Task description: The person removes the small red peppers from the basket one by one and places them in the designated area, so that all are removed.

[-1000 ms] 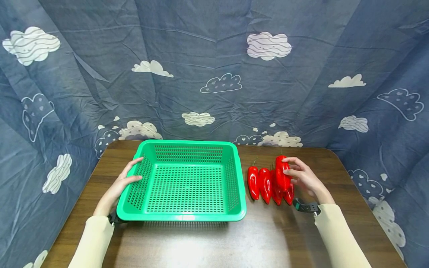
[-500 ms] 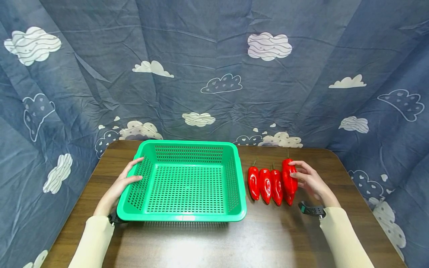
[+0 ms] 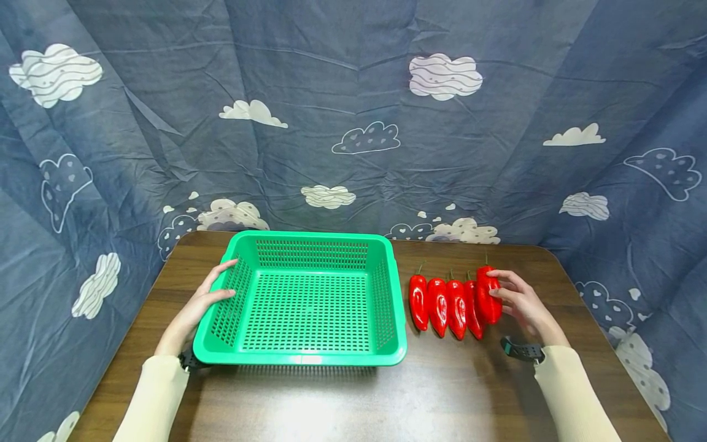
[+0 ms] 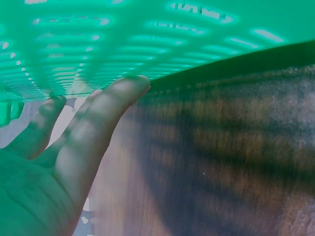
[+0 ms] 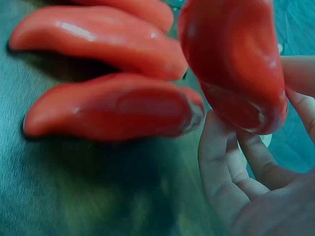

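A green plastic basket (image 3: 302, 358) with slotted walls stands left of centre on the table. My left hand (image 3: 201, 298) grips its left side, two digits reaching over the rim. In the left wrist view, other fingers (image 4: 103, 110) meet the outer face of the slotted wall. At the right, my right hand (image 3: 521, 301) pinches a glossy red pepper (image 3: 488, 296) between thumb and fingers, its green stem pointing away from me. In the right wrist view the held pepper (image 5: 234, 59) appears tilted and large, beside a lying pepper (image 5: 113, 105).
Several red peppers (image 3: 437, 307) lie in a row between the basket and my right hand, tips toward me. The brown wooden table (image 3: 453, 393) ends at a dark blue cloth (image 3: 353, 178) printed with clouds, which hangs behind and at both sides.
My right hand has carried the held pepper rightward, from over the row to its right end, uncovering the peppers beneath. My left hand and the basket have stayed put.
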Demonstrator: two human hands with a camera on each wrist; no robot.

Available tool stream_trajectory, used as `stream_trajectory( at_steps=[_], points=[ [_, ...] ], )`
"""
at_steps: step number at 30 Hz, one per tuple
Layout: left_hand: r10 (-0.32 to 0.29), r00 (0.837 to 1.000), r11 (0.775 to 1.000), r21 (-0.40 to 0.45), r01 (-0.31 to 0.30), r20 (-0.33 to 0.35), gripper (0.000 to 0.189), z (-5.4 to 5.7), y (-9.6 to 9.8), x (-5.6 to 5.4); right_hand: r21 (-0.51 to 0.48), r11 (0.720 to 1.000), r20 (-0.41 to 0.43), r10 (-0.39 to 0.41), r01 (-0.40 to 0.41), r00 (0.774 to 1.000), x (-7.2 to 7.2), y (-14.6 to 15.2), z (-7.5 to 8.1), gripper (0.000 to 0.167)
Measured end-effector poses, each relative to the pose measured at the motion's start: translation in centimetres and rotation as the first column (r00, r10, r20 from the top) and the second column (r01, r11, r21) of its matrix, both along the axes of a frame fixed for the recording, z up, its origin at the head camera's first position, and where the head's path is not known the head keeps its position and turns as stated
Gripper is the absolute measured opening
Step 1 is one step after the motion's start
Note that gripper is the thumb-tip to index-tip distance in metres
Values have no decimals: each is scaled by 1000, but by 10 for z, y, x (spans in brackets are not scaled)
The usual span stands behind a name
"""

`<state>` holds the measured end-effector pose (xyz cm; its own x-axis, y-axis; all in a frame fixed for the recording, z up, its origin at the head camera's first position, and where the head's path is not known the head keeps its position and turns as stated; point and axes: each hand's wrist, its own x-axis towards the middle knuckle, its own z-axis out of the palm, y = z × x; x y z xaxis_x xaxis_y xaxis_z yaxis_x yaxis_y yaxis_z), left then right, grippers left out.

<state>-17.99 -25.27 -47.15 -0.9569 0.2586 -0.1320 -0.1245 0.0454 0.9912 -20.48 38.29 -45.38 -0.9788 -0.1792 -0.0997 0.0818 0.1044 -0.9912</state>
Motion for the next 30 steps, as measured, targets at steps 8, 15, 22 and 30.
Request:
stream_trajectory(
  at_steps=[8,15,22,30],
  points=[
    [3,1000,1000,-3,-3,-10,62,0,1,-1,57,997,18,-50,49,999,1,14,-11,30],
    [7,999,999,-52,-8,-34,62,-1,0,-2,144,985,56,-99,91,993,2,22,-19,30],
    [7,999,996,-84,-11,-53,62,-1,-1,-3,196,975,60,-123,109,991,0,23,-29,30],
    [12,999,998,-59,-14,-36,62,-1,0,-1,261,958,62,-143,122,988,-1,22,-36,30]
  ],
)
